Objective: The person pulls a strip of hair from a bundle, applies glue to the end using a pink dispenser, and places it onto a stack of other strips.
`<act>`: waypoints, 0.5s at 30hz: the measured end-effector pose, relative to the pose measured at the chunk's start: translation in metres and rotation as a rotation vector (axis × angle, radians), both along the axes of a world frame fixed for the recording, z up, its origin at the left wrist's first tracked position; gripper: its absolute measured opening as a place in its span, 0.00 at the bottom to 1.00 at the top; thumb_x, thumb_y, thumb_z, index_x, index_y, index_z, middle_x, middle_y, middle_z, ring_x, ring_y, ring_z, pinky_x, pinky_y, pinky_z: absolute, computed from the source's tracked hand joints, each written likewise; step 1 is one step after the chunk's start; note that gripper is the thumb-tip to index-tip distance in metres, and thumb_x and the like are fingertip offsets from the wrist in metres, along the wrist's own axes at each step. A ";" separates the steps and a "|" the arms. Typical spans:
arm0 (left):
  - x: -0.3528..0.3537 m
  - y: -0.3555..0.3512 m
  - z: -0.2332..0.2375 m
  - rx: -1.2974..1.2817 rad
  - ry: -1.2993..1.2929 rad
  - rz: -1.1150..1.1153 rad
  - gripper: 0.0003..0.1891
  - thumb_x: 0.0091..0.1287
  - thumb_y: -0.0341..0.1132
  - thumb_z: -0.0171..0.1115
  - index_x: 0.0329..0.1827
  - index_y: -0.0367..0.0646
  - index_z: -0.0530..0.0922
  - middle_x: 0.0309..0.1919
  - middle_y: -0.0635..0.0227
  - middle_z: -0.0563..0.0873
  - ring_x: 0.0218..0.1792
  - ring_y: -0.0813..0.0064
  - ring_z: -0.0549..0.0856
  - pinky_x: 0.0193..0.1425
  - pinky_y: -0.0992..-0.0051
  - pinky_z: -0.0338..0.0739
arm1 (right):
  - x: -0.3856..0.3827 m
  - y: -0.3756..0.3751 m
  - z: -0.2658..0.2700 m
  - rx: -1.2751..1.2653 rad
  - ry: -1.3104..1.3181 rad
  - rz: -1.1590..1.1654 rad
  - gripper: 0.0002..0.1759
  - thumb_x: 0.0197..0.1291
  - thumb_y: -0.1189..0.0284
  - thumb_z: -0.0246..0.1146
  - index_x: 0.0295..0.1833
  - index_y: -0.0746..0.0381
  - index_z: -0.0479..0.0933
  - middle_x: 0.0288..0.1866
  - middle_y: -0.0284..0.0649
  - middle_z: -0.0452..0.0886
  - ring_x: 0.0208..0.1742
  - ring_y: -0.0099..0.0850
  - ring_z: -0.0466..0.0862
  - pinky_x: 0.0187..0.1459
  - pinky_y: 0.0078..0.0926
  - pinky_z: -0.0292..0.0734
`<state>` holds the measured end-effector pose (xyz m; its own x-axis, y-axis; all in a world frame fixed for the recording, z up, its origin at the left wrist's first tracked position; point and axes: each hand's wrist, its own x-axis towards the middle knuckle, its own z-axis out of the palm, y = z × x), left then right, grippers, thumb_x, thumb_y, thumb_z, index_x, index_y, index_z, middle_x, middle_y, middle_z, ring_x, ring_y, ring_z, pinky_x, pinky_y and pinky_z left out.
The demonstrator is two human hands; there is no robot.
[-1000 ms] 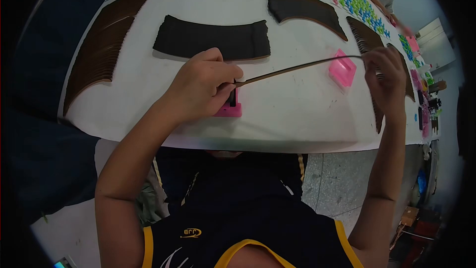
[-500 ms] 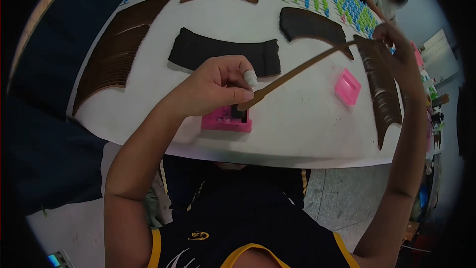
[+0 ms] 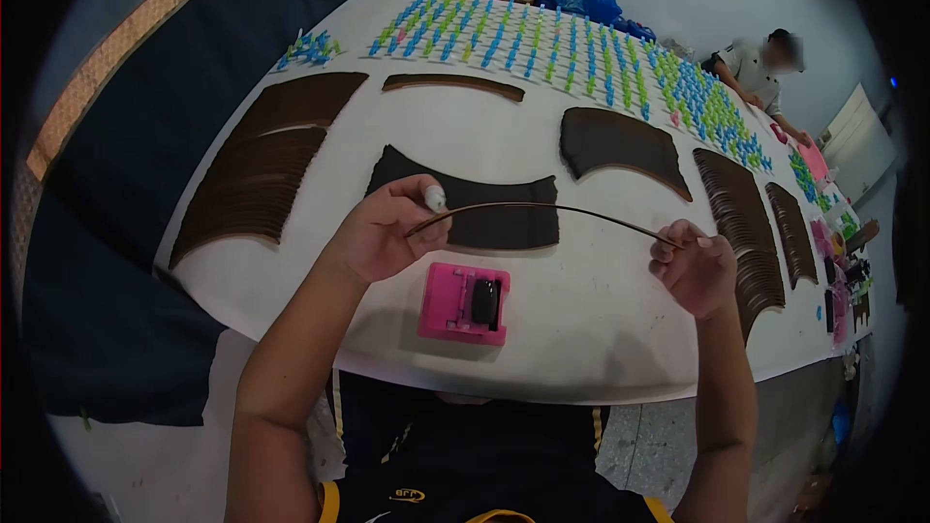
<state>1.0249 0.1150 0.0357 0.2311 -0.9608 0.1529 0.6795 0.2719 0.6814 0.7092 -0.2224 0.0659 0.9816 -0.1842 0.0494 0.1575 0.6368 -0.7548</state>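
A thin brown strip (image 3: 552, 205), bowed upward in the middle, spans the space between my hands above the white table. My left hand (image 3: 387, 228) pinches one end; a white wrap (image 3: 435, 198) covers one of its fingertips. At the other end, my right hand (image 3: 696, 266) grips the strip between thumb and fingers. Below and right of my left hand sits a pink plastic box (image 3: 441, 305) with a black roller-like piece (image 3: 485, 301) in it. Behind the strip lies a wide black curved stack (image 3: 504, 218), partly hidden by my left hand.
Brown strips lie in rows at left (image 3: 257, 174) and right (image 3: 741, 223). Another dark stack (image 3: 620, 145) and a narrow brown piece (image 3: 450, 84) lie farther back. Blue and green clips (image 3: 542, 44) cover the table's far side. A person (image 3: 760, 77) works at the far right.
My right hand has come down and inward. My left hand has lifted off the pink box with the strip, which has turned edge-on and now bows between both hands. The view has tilted up.
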 end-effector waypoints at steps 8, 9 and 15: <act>0.035 -0.001 -0.002 -0.019 0.085 0.143 0.08 0.66 0.26 0.58 0.44 0.41 0.84 0.28 0.68 0.81 0.33 0.75 0.71 0.39 0.72 0.66 | 0.073 0.026 -0.026 -0.026 -0.160 -0.263 0.15 0.70 0.83 0.63 0.59 0.59 0.84 0.54 0.36 0.87 0.53 0.29 0.85 0.57 0.35 0.82; 0.042 -0.002 -0.005 -0.046 0.123 0.150 0.08 0.67 0.27 0.57 0.44 0.41 0.84 0.29 0.67 0.82 0.33 0.74 0.71 0.39 0.72 0.66 | 0.085 0.026 -0.028 -0.039 -0.144 -0.306 0.15 0.70 0.84 0.64 0.58 0.59 0.84 0.51 0.35 0.87 0.51 0.27 0.85 0.55 0.33 0.83; 0.090 -0.024 -0.026 -0.136 0.387 0.428 0.09 0.69 0.27 0.55 0.45 0.37 0.83 0.34 0.62 0.86 0.34 0.71 0.75 0.41 0.69 0.72 | 0.156 0.026 -0.029 -0.189 -0.062 -0.461 0.10 0.73 0.81 0.67 0.55 0.57 0.83 0.47 0.33 0.87 0.47 0.25 0.85 0.52 0.30 0.83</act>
<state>1.1151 0.0912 0.0097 0.6570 -0.7477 0.0959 0.6824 0.6440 0.3459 0.8652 -0.1966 0.0374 0.7943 -0.5805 0.1792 0.4385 0.3436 -0.8305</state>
